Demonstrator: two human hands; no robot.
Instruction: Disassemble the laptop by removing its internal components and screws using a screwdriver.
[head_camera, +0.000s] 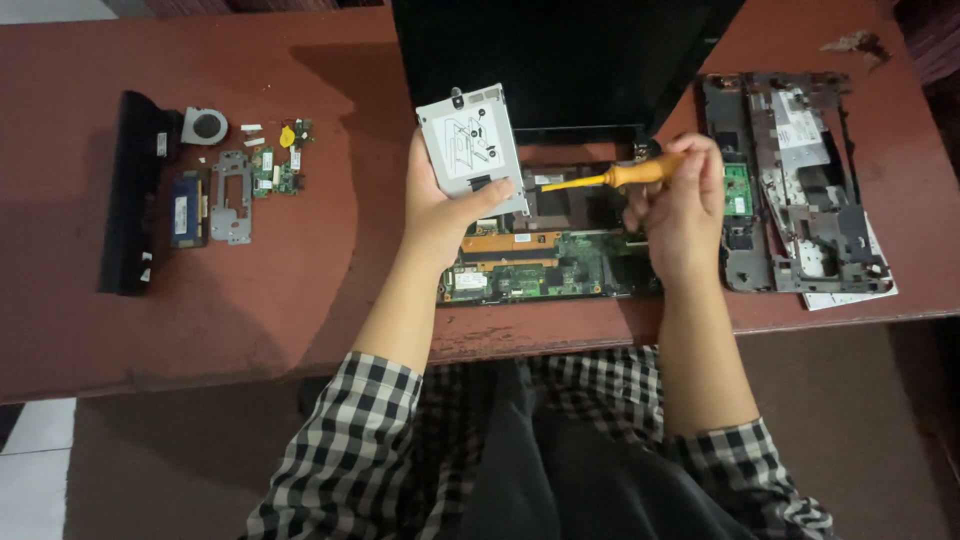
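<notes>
My left hand (440, 212) holds a silver hard drive in its metal caddy (470, 148), tilted up over the opened laptop base (545, 262). My right hand (682, 205) grips a screwdriver with a yellow-orange handle (640, 172); its yellow shaft points left and its tip meets the drive's right edge. The laptop's green circuit board lies exposed below both hands, and the dark screen (560, 55) stands open behind them.
A removed laptop cover frame (800, 185) lies on the right, on a sheet of paper. On the left of the red-brown table (300, 290) lie a black battery bar (135, 190), a fan (204, 126), a memory module (186, 208), a metal bracket (232, 196) and small circuit boards (278, 165).
</notes>
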